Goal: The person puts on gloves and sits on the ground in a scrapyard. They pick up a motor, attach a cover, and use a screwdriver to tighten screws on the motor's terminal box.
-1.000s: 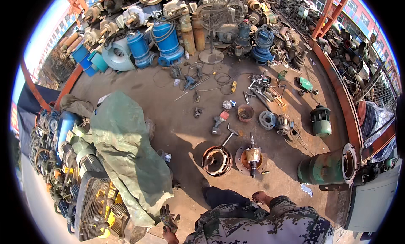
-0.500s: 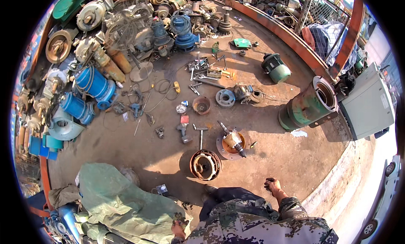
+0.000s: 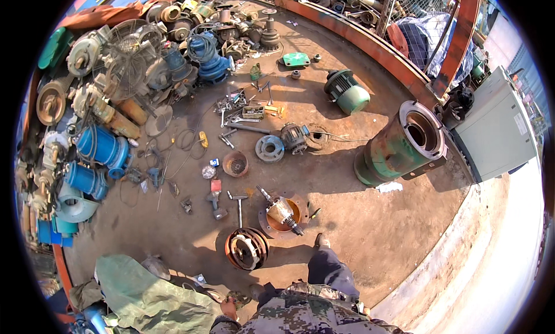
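My left hand (image 3: 229,308) is low in the view, closed beside the green tarp (image 3: 141,290), with a dark, dirty thing at its fingers that I cannot make out. My right hand (image 3: 364,312) barely shows beside my camouflage clothing; its fingers are hidden. In front of my feet lie a rusty ringed housing (image 3: 257,248), a rotor with a shaft (image 3: 280,210) resting on a rusty flange (image 3: 269,224), a long-handled tool (image 3: 240,210) and a cordless power tool (image 3: 217,207).
A green cylindrical housing (image 3: 378,155) stands right, near a grey cabinet (image 3: 494,123) and ledge (image 3: 451,264). Blue pumps (image 3: 95,146) and scrap line the left. Scattered wrenches (image 3: 237,119), a green motor (image 3: 350,94) and cables (image 3: 188,143) lie ahead, inside an orange steel frame (image 3: 364,42).
The view has swung rightward, bringing the ledge into sight. My right foot has stepped forward beside the rotor. My right hand has dropped back beside my body.
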`<state>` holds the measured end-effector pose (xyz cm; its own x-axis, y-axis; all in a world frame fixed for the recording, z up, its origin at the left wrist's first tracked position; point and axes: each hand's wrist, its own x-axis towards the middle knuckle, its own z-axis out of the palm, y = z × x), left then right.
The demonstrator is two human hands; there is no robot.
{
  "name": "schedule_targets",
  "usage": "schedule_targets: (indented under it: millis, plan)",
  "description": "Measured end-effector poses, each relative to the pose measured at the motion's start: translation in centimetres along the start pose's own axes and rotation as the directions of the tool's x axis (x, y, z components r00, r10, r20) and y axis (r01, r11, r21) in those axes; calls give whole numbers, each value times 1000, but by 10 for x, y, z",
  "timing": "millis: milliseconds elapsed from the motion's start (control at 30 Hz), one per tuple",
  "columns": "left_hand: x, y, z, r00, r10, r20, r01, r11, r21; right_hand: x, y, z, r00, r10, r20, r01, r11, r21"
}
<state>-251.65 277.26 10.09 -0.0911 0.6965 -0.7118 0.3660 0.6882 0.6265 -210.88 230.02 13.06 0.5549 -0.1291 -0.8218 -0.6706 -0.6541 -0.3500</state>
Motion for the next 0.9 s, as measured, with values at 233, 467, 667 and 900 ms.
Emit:
schedule_targets:
  millis: [233, 467, 667, 900]
  plan:
    - [-30, 91, 138, 996, -31, -85, 16, 984, -179, 102, -289, -79, 989, -130, 75, 87, 901, 426]
    - [-55, 288, 311, 929, 317, 190, -216, 883, -417, 161, -510, -43, 901, -396, 176, 314, 877, 363]
    - [-40, 410, 473, 775, 292, 561, -56, 915, -400, 109, -626, 77, 692, -290, 662, 143, 953, 268]
    - [-3, 485, 645, 483, 73, 873, 19, 995, -94, 146, -753, 115, 672, -226, 705, -22, 946, 324]
